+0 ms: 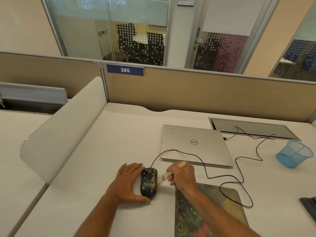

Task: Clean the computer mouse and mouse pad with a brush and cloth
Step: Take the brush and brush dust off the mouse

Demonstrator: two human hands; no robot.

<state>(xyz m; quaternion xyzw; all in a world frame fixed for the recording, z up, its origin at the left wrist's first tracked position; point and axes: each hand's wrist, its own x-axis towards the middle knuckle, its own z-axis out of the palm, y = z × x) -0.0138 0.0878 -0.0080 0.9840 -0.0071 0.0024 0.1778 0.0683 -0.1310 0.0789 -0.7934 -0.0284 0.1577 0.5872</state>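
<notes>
The mouse point(149, 182), dark with yellow specks, sits on the white desk point(95, 168), just left of the pad point(227, 199) and in front of the closed laptop point(195, 144). The left hand point(128, 183) lies flat and spread against the mouse's left side, fingers pointing away from the person and thumb curled round its near end, steadying it without lifting it. The right hand point(182, 177) is closed around the pale handle of a brush point(166, 175); the bristles point left and meet the mouse's right side, though they are blurred. The right wrist crosses the pad's far left corner. The pad, patterned in dark, yellow and pink, lies flat on the desk to the right of the mouse. The mouse's cable point(222, 177) loops from its front past the laptop and over the pad's far edge. Well right of the mouse stands a blue mesh cup point(293, 153). No cloth can be made out.
</notes>
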